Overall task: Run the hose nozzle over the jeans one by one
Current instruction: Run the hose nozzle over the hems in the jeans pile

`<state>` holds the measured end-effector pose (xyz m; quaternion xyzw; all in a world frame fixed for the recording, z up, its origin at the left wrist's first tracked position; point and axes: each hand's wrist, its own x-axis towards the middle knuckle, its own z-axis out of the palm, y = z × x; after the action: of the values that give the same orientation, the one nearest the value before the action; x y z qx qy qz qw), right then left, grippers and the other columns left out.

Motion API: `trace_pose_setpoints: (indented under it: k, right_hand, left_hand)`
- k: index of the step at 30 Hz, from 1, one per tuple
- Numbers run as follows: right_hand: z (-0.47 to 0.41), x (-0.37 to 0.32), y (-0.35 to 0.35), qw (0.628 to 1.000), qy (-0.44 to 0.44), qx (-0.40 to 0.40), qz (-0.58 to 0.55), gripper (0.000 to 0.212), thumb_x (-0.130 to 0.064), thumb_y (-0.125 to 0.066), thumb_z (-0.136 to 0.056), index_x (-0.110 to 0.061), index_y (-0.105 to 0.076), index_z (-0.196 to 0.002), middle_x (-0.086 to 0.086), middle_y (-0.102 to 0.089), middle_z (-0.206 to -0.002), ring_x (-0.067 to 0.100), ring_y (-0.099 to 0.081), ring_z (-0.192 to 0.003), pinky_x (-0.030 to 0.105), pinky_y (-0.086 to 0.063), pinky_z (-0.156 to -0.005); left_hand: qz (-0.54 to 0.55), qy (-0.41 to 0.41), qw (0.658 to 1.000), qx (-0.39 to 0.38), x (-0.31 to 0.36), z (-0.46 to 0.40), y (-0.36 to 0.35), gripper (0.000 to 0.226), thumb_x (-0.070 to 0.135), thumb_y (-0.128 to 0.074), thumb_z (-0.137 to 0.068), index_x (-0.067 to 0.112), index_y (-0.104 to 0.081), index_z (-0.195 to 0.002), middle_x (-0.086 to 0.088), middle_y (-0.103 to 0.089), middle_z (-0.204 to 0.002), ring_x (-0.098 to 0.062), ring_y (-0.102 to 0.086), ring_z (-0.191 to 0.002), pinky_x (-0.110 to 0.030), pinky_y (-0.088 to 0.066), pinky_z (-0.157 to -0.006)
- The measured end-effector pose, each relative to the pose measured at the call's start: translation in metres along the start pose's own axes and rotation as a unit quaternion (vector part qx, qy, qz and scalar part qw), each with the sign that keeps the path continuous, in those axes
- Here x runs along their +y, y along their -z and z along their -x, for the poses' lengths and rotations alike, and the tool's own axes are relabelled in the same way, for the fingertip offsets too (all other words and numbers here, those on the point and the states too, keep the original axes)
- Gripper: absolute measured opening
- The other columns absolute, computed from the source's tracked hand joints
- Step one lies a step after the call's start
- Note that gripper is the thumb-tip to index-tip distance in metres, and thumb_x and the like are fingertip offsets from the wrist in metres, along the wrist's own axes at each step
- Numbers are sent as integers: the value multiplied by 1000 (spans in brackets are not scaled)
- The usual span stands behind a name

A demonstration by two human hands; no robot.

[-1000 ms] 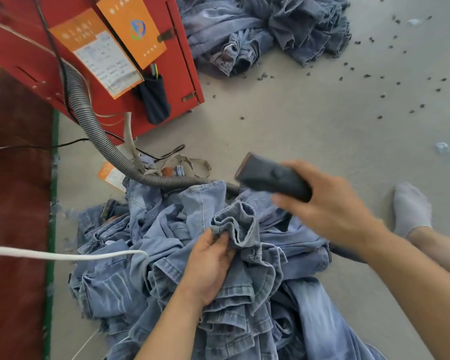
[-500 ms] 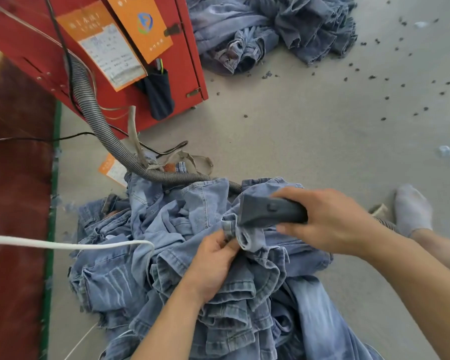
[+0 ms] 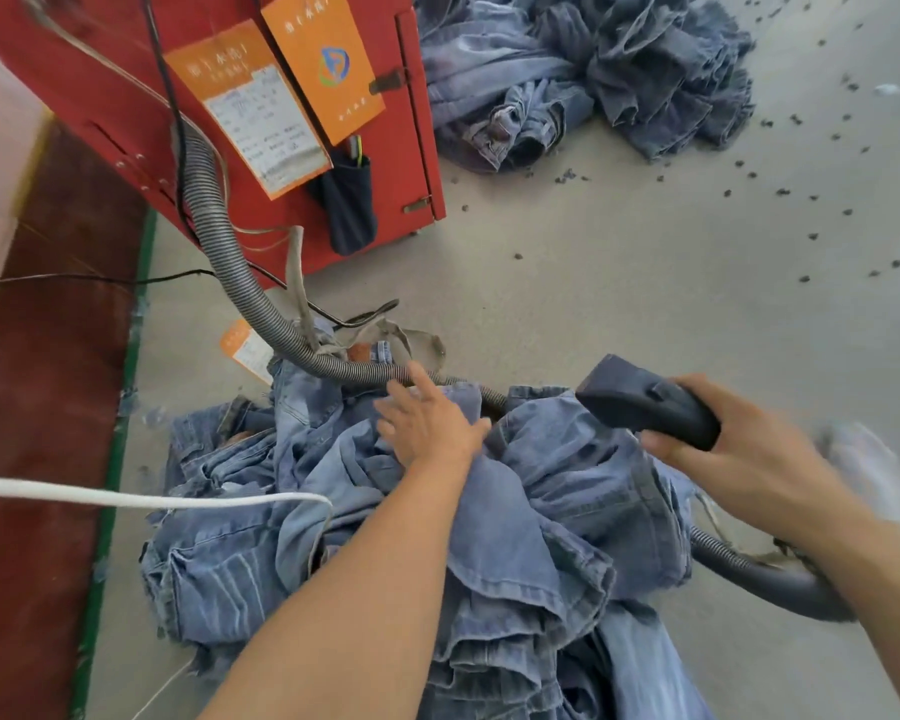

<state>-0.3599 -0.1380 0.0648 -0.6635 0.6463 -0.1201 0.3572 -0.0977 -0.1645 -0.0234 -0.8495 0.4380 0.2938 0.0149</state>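
**Nozzle lifted over the denim pile, left hand spread on the cloth**

Nearest the camera, the heap of jeans (image 3: 515, 537) lay on the concrete floor (image 3: 619, 283) in front of the person, legs and waistbands folded over one another. The denim looked soft but thick and probably weighty in bulk; single pairs would likely drag their neighbours, so a hem or waistband edge seemed the best place to take hold.

The left hand (image 3: 430, 423) rested flat on the top of the pile, fingers straight and slightly spread, holding nothing. To its right, the right hand (image 3: 744, 459) gripped the dark hose nozzle (image 3: 645, 405) by its rear, fingers curled round it, the flat mouth pointing left just above the cloth and apparently not touching it. The nozzle seemed rigid and light.

The ribbed grey hose (image 3: 230, 262) ran across the far edge of the pile, and a white cord (image 3: 126, 498) crossed its left side; both could snag a pair being pulled free. A sock-clad foot (image 3: 863, 470) showed blurred beyond the right hand.

Farther off stood a red cabinet (image 3: 115, 106) with orange tags (image 3: 323, 59), then a second jeans heap (image 3: 593, 75) and scattered dark lint specks (image 3: 780, 192).
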Motion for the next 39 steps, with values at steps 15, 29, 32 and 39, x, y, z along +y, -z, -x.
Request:
trace_pose_setpoints:
  k: [15, 29, 32, 39]
  right_hand:
    - [4, -6, 7, 998, 38, -40, 10, 38, -40, -79, -86, -63, -54, -105, -32, -67, -88, -4, -63, -78, 27, -46, -63]
    - [20, -56, -18, 980, 153, -114, 52, 42, -47, -77, -86, -49, -58, -124, -32, -65, -84, -7, -61, -76, 15, -43, -67]
    - [7, -50, -4, 995, 100, 13, 3, 36, -48, -73, -89, -50, -56, -120, -25, -64, -83, -6, -61, -74, 22, -44, -64]
    - [-16, 45, 51, 992, -117, 54, -12, 22, -47, -74, -90, -32, -58, -94, 5, -66, -55, 24, -64, -41, 38, -52, -47]
  left_hand:
    - [464, -172, 869, -23, -75, 61, -12, 45, -13, -64, -90, 29, -75, -105, 11, -78, -100, -6, -73, -96, -23, -56, -81]
    - [280, -382, 881, -12, -62, 95, -30, 38, -4, -60, -65, 29, -71, -81, 14, -64, -72, 4, -56, -72, -23, -45, -65]
    - [183, -399, 896, -62, -73, 101, -13, 49, 0, -47, -58, 26, -80, -84, 18, -65, -76, 1, -58, -76, -19, -41, -72]
    - [-144, -139, 938, -282, -11, 62, 34, 81, 82, -20, -92, 25, -77, -86, 0, -76, -81, -16, -71, -72, -38, -48, -79]
